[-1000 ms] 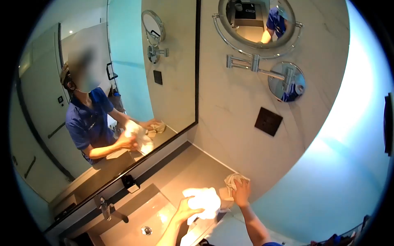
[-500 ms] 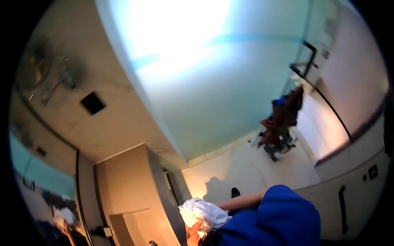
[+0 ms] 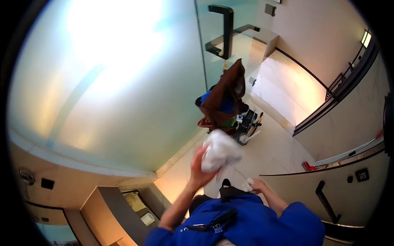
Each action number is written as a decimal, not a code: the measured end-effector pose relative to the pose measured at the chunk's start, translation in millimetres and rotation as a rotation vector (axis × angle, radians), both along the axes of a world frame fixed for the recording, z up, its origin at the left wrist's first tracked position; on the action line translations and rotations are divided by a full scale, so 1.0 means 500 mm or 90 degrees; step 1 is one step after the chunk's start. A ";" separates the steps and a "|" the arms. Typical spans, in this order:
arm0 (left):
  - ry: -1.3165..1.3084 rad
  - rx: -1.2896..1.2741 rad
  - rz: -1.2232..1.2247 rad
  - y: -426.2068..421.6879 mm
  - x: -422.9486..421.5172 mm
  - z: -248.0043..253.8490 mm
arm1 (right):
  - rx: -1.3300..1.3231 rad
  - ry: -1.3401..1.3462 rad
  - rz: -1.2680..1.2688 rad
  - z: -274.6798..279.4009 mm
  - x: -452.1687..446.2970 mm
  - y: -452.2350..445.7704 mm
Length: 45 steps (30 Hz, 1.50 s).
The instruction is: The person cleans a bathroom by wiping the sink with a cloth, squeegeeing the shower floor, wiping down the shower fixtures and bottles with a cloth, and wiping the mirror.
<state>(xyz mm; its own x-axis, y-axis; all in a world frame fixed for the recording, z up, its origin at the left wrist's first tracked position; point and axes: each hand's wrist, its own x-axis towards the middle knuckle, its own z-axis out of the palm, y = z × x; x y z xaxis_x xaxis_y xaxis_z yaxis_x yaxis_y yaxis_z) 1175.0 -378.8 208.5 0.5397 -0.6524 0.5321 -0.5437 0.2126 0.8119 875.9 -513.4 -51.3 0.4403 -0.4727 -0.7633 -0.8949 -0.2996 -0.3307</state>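
Note:
My left hand (image 3: 198,169) is raised in front of me, its fingers wrapped round a bunched white cloth (image 3: 221,151), blurred by motion. Lower and to the right, my right hand (image 3: 258,185) is closed on a small crumpled white piece (image 3: 248,185) whose kind I cannot make out. Beyond the cloth, a brown bag (image 3: 223,96) with blue cloth in it hangs by the glass door. Just below the bag, a dark caddy (image 3: 246,127) holds brushes and bottles.
A frosted glass wall (image 3: 164,98) fills the left, with a black door handle (image 3: 227,33) on the glass door. A cabinet with an open shelf (image 3: 145,211) stands at lower left. At right is a door with a black handle (image 3: 327,201); a red-headed tool (image 3: 308,166) lies behind it.
My view has swung right, toward the bag and caddy. The white cloth has moved from near my body up and forward in my left hand. My right hand is now apart from it.

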 end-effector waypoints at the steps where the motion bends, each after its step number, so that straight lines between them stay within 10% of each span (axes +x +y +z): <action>1: -0.109 -0.095 -0.023 -0.102 0.023 0.077 | -0.010 0.002 -0.037 0.004 -0.029 -0.008; 6: -0.578 -0.141 0.031 -0.551 0.136 0.168 | 0.022 0.003 -0.107 0.024 -0.053 -0.012; 10: -1.021 0.291 0.065 -0.805 0.260 -0.085 | 0.014 -0.038 -0.132 0.001 -0.043 -0.032; 11: -0.672 0.179 0.174 -0.842 0.227 -0.116 | 0.016 -0.028 -0.130 0.010 -0.039 -0.045; 13: -0.654 0.817 -0.160 -0.910 0.234 -0.163 | -0.008 -0.053 -0.171 0.005 -0.032 -0.076; 18: -0.359 0.672 -0.173 -0.923 0.270 -0.230 | -0.030 -0.200 -0.419 0.022 0.017 -0.201; 20: -0.359 0.840 -0.309 -0.888 0.227 -0.081 | 0.084 -0.331 -0.594 0.014 0.054 -0.273; 25: -0.311 0.228 -0.097 -0.714 0.146 -0.032 | 0.508 -0.820 -0.950 0.068 0.243 -0.484; 31: -0.180 0.382 0.300 -0.491 0.128 -0.105 | 0.813 -0.762 -0.899 0.058 0.526 -0.644; 38: -0.102 0.782 0.299 -0.543 0.092 -0.107 | 0.828 -0.681 -0.561 0.023 0.657 -0.662; 45: -0.144 0.520 0.311 -0.516 0.096 -0.156 | 0.727 -0.426 -0.213 -0.193 0.658 -0.808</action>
<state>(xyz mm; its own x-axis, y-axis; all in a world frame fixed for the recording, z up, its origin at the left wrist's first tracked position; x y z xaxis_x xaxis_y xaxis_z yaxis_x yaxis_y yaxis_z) 1223.1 -636.8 130.7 0.7894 -0.5975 0.1406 -0.5833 -0.6590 0.4749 1204.7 -917.3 -148.0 0.8670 0.1150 -0.4849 -0.4418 0.6275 -0.6411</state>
